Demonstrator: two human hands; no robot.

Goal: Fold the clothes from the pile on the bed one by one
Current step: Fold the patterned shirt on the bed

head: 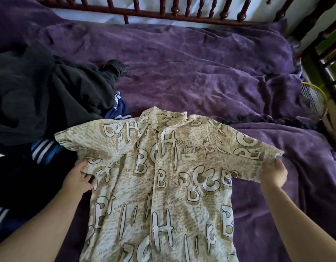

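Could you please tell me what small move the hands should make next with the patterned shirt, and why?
Probably fold the sleeve on the person's right inward across the chest. The patterned shirt lies spread flat, front up, on the purple bedspread. The right hand pinches that sleeve's hem, and the left hand holds the opposite side edge, which should steady the fabric.

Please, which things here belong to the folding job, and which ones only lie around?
Job: beige letter-print button shirt, held by left hand and right hand; pile of dark crumpled clothes.
Lying about: purple crumpled bedspread; dark wooden bed rail; yellow-framed racket.
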